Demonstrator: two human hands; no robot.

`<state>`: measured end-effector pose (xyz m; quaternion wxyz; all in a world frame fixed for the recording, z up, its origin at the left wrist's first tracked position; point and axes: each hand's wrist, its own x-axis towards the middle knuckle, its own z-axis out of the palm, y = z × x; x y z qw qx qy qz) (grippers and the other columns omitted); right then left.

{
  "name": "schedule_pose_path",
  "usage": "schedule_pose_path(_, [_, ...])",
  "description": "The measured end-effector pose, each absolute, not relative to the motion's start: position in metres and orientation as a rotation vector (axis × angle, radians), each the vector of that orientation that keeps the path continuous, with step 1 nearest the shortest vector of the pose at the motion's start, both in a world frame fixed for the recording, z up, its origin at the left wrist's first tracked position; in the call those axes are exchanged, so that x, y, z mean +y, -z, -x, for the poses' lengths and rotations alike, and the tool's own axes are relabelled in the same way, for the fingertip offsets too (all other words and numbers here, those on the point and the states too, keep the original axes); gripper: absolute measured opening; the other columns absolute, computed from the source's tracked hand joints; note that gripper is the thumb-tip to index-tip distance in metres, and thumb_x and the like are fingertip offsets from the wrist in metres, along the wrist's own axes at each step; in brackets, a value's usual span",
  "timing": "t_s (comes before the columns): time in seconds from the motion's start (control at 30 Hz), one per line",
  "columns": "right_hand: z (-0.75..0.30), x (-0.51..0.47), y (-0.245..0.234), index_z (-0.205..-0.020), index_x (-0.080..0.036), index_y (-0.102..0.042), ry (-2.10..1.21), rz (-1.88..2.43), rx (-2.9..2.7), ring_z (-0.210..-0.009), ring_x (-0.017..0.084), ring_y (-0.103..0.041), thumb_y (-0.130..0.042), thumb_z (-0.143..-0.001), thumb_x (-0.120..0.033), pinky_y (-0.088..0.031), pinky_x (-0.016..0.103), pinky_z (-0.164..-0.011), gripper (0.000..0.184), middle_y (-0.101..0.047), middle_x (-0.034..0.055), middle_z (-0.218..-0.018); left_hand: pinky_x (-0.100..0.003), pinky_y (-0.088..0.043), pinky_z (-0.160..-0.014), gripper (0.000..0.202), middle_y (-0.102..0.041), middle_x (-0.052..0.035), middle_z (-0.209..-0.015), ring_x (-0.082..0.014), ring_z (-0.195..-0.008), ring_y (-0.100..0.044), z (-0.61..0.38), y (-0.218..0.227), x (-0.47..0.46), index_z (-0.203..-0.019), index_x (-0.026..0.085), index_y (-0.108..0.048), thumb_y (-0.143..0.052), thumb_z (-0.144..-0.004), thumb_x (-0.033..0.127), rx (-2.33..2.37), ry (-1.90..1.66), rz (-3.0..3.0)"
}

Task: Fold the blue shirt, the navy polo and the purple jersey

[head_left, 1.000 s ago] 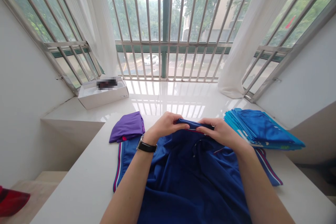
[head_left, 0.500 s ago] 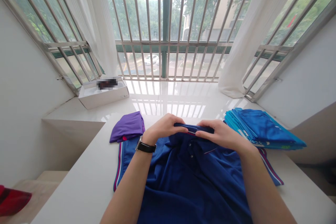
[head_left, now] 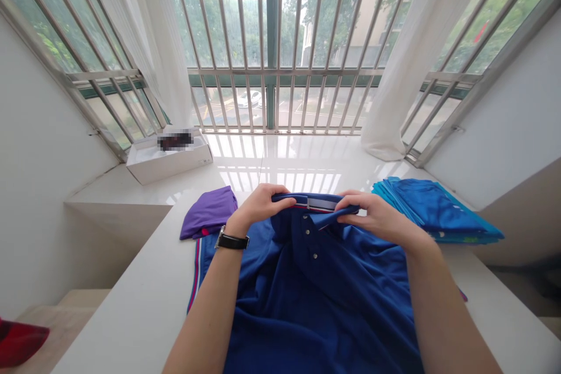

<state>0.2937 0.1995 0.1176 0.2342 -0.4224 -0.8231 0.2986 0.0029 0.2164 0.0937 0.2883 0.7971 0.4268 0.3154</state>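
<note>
A navy blue polo shirt lies front side up on the white table, its body wrinkled and several buttons showing on the placket. My left hand pinches the left part of its collar, thumb on top; a black-strapped watch sits on that wrist. On the other side, my right hand grips the right part of the collar between thumb and fingers. The collar is raised off the table, and its inner band shows between my hands. A striped sleeve edge lies at the left.
Folded purple cloth lies left of the shirt, partly against its sleeve. A stack of folded blue garments is at the right. An open white box stands on the sill below the barred window. Something red shows at lower left.
My hands have moved apart along the collar, mostly the left one leftward. The collar is spread wider and the buttons show more plainly. The view has shifted slightly.
</note>
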Motion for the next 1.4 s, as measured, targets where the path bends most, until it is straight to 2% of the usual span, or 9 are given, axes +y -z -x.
schedule_pose_path(0.17, [-0.284,0.201,-0.113,-0.083,-0.023,-0.074,-0.764,1.087,-2.247,-0.106,0.025,-0.062,-0.071,-0.08,-0.043,-0.047,0.035,-0.096,0.02,-0.064,0.0059,-0.117,-0.023,-0.034,-0.055,0.029,-0.056,0.0024,-0.065,-0.0122,-0.063,-0.05,-0.005,-0.1,0.211,-0.076,0.016,-0.067,-0.059,-0.087,0.042,1.143,-0.719,-2.196])
schedule_pose_path(0.43, [-0.277,0.201,-0.112,-0.084,-0.022,-0.073,-0.756,1.089,-2.268,-0.092,0.02,-0.065,-0.068,-0.083,-0.039,-0.048,0.03,-0.085,0.017,-0.07,0.0033,-0.1,-0.024,-0.046,-0.071,0.025,-0.071,-0.0021,-0.093,-0.0181,-0.084,-0.064,-0.014,-0.104,0.206,-0.105,0.02,-0.071,-0.062,-0.086,0.034,1.004,-0.604,-2.178])
schedule_pose_path(0.6, [-0.278,0.202,-0.11,-0.083,-0.021,-0.072,-0.724,1.095,-2.196,-0.087,0.02,-0.065,-0.067,-0.085,-0.04,-0.049,0.029,-0.079,0.02,-0.071,0.0038,-0.093,-0.025,-0.047,-0.074,0.033,-0.073,-0.002,-0.097,-0.019,-0.087,-0.065,-0.019,-0.106,0.204,-0.117,0.023,-0.066,-0.063,-0.086,0.032,0.992,-0.592,-2.184])
schedule_pose_path(0.7, [-0.277,0.202,-0.109,-0.084,-0.021,-0.072,-0.722,1.083,-2.174,-0.085,0.019,-0.065,-0.068,-0.084,-0.039,-0.049,0.029,-0.077,0.019,-0.071,0.0032,-0.091,-0.025,-0.046,-0.073,0.032,-0.072,-0.0021,-0.096,-0.0188,-0.087,-0.065,-0.019,-0.109,0.203,-0.116,0.022,-0.066,-0.063,-0.087,0.035,0.975,-0.575,-2.172])
schedule_pose_path(0.83, [-0.273,0.201,-0.108,-0.084,-0.021,-0.073,-0.695,1.111,-2.142,-0.079,0.019,-0.065,-0.066,-0.085,-0.037,-0.049,0.028,-0.072,0.018,-0.072,0.0024,-0.086,-0.024,-0.044,-0.064,0.047,-0.072,-0.0004,-0.091,-0.0179,-0.078,-0.064,-0.023,-0.112,0.2,-0.115,0.023,-0.065,-0.073,-0.077,0.049,0.974,-0.525,-2.142])
schedule_pose_path(0.93, [-0.269,0.201,-0.107,-0.084,-0.021,-0.074,-0.674,1.124,-2.15,-0.078,0.019,-0.065,-0.065,-0.085,-0.037,-0.05,0.029,-0.07,0.019,-0.072,0.0029,-0.084,-0.024,-0.038,-0.058,0.046,-0.069,0.0003,-0.08,-0.0169,-0.07,-0.061,-0.033,-0.111,0.199,-0.104,0.021,-0.068,-0.068,-0.078,0.059,1.059,-0.542,-2.254])
schedule_pose_path(1.1, [-0.268,0.2,-0.106,-0.084,-0.02,-0.074,-0.727,1.135,-2.164,-0.081,0.021,-0.066,-0.067,-0.083,-0.039,-0.051,0.031,-0.074,0.02,-0.073,0.0034,-0.084,-0.025,-0.03,-0.055,0.031,-0.062,-0.0006,-0.066,-0.0152,-0.062,-0.055,-0.045,-0.102,0.202,-0.078,0.019,-0.066,-0.058,-0.09,0.046,1.158,-0.535,-2.504])
schedule_pose_path(1.27, [-0.275,0.203,-0.106,-0.106,-0.021,-0.07,-0.854,1.179,-1.985,-0.077,0.02,-0.067,-0.072,-0.078,-0.048,-0.054,0.031,-0.07,0.039,-0.074,0.0034,-0.087,-0.025,-0.03,-0.057,0.027,-0.063,0.0001,-0.067,-0.015,-0.063,-0.056,-0.042,-0.1,0.204,-0.082,0.021,-0.066,-0.054,-0.095,0.042,1.086,-0.526,-2.551])
schedule_pose_path(1.4, [-0.278,0.205,-0.105,-0.089,-0.02,-0.076,-0.855,1.144,-1.929,-0.078,0.022,-0.068,-0.075,-0.074,-0.053,-0.054,0.033,-0.072,0.037,-0.075,0.0048,-0.082,-0.024,-0.031,-0.057,0.026,-0.063,0.0004,-0.069,-0.0149,-0.063,-0.056,-0.041,-0.105,0.202,-0.085,0.022,-0.066,-0.053,-0.095,0.042,1.09,-0.544,-2.551])
